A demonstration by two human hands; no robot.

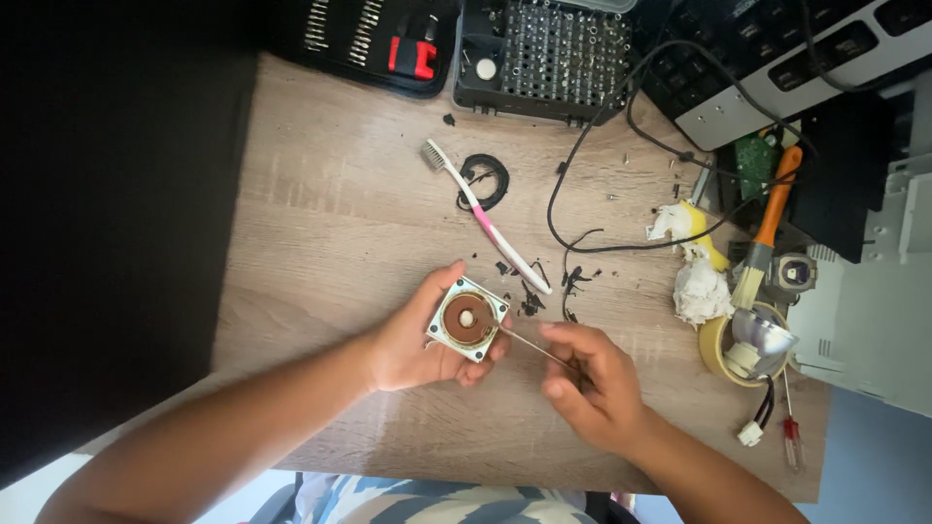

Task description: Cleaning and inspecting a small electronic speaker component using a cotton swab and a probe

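Brown and round at its middle, a small square fan-like part (468, 318) with a pale frame is held just above the wooden surface (340, 233), cradled in the left hand (417, 344), whose fingers are curled around its edges and underside. A thin metal tool (529, 346), probably a fine pick or tweezers, is pinched in the right hand (592, 388), fingers closed tightly on its shaft, and its tip is laid at the part's right edge. For such fine work, the part is best kept level and firmly braced while the tip is guided with light pressure, so that the brown disc is not scratched. A pink and white toothbrush (485, 218) and scattered black debris (529, 291) are seen just beyond the hands.
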